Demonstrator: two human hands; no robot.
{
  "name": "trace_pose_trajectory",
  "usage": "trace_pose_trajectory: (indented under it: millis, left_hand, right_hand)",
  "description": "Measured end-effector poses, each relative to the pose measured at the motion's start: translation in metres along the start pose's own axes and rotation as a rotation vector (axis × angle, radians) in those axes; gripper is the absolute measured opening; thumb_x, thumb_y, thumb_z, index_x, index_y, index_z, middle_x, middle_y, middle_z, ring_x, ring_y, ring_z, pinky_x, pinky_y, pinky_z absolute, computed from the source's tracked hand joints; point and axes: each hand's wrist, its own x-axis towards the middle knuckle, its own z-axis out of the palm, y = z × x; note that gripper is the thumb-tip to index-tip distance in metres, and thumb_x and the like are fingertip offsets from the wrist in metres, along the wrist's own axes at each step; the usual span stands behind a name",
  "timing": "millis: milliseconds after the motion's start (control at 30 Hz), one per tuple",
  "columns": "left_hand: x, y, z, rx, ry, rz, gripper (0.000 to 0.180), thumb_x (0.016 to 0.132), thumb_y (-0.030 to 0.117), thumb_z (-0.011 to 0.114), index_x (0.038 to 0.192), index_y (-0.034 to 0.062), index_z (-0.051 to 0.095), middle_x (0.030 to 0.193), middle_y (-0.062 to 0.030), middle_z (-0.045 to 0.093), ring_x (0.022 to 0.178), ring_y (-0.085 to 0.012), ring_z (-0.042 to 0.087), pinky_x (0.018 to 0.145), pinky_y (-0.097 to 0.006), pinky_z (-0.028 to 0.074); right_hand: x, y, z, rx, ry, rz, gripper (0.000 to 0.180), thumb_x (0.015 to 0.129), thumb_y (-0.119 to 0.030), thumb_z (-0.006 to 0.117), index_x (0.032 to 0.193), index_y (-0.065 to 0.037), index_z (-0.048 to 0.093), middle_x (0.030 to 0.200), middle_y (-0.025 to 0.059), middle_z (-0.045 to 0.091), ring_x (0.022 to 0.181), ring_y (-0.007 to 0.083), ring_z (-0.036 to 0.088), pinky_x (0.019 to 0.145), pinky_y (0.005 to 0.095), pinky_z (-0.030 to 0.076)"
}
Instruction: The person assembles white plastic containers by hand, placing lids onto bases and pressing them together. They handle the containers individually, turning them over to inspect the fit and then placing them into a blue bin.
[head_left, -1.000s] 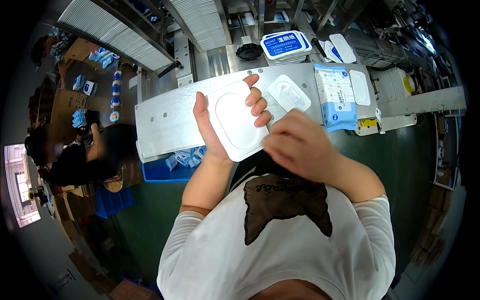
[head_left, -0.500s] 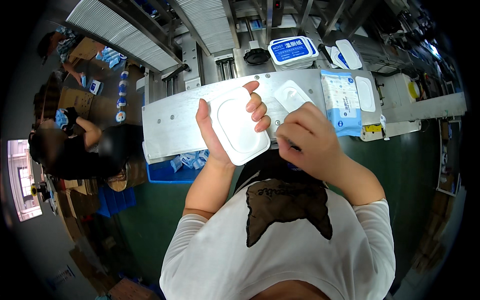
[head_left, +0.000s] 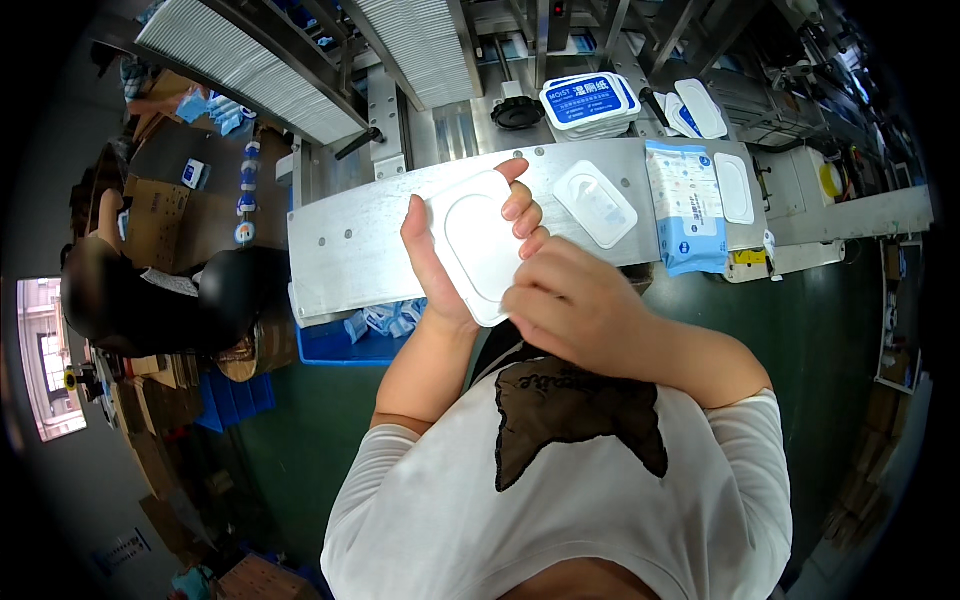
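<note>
The held lid (head_left: 468,250) in the left grip (head_left: 436,282) is plain white. Behind that grip, the bench (head_left: 365,235) is silver-grey. To the grip's right lie a white lid (head_left: 595,205) with a greyish middle and a pack (head_left: 686,205), white with pale-blue specks and a sky-blue end. Beyond, a stack (head_left: 590,103) has a blue top panel, white-lettered and white-edged. Nearer than the grip, the shirt (head_left: 430,510) is white with a dark-brown patch (head_left: 570,410) edged in black.
</note>
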Motion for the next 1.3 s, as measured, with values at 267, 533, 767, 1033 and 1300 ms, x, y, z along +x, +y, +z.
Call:
trace_pose_trajectory:
  millis: [267, 533, 767, 1033, 1300]
  left_hand:
    - [0.001, -0.001, -0.005, 0.043, -0.026, -0.010, 0.093, 0.084, 0.070, 0.041, 0.133, -0.0094, 0.037, 0.091, -0.0081, 0.043, 0.082, -0.0212, 0.041, 0.069, -0.031, 0.038]
    - [0.000, -0.004, -0.007, 0.062, 0.009, -0.043, 0.095, 0.084, 0.070, 0.041, 0.136, -0.0094, 0.035, 0.093, -0.0086, 0.043, 0.083, -0.0209, 0.041, 0.068, -0.030, 0.038]
    - [-0.004, 0.003, -0.006, -0.023, 0.049, -0.029, 0.094, 0.083, 0.068, 0.044, 0.140, -0.0056, 0.031, 0.100, -0.0110, 0.047, 0.088, -0.0229, 0.044, 0.068, -0.035, 0.040]
    - [-0.003, -0.003, -0.008, 0.023, 0.015, -0.032, 0.089, 0.081, 0.060, 0.046, 0.143, -0.0010, 0.028, 0.102, -0.0103, 0.052, 0.102, -0.0270, 0.049, 0.103, -0.050, 0.038]
    - [-0.004, -0.012, -0.001, 0.155, 0.036, -0.012, 0.089, 0.082, 0.060, 0.037, 0.140, -0.0078, 0.033, 0.101, -0.0086, 0.054, 0.102, -0.0235, 0.049, 0.096, -0.042, 0.043]
  right_hand:
    - [0.003, 0.001, 0.002, 0.030, 0.057, -0.001, 0.019, 0.068, -0.002, 0.068, 0.081, -0.008, 0.055, 0.083, 0.0053, 0.049, 0.078, 0.0256, 0.054, 0.066, 0.0331, 0.049]
    - [-0.001, 0.006, 0.000, 0.072, 0.046, 0.028, 0.019, 0.069, -0.002, 0.070, 0.083, -0.008, 0.058, 0.089, 0.0049, 0.054, 0.081, 0.0251, 0.056, 0.069, 0.0336, 0.050]
    - [-0.026, 0.033, -0.051, 0.064, 0.395, 0.269, 0.021, 0.080, -0.003, 0.063, 0.101, -0.008, 0.063, 0.103, 0.0112, 0.052, 0.100, 0.0273, 0.049, 0.096, 0.0416, 0.039]
    - [-0.057, 0.035, -0.028, 0.335, 0.337, 0.381, 0.020, 0.085, -0.012, 0.062, 0.105, -0.009, 0.060, 0.136, 0.0197, 0.042, 0.126, 0.0359, 0.042, 0.104, 0.0464, 0.034]
    - [-0.024, 0.015, -0.029, 0.104, 0.239, 0.369, 0.019, 0.075, 0.001, 0.069, 0.092, -0.005, 0.066, 0.091, 0.0079, 0.061, 0.084, 0.0237, 0.060, 0.071, 0.0315, 0.049]
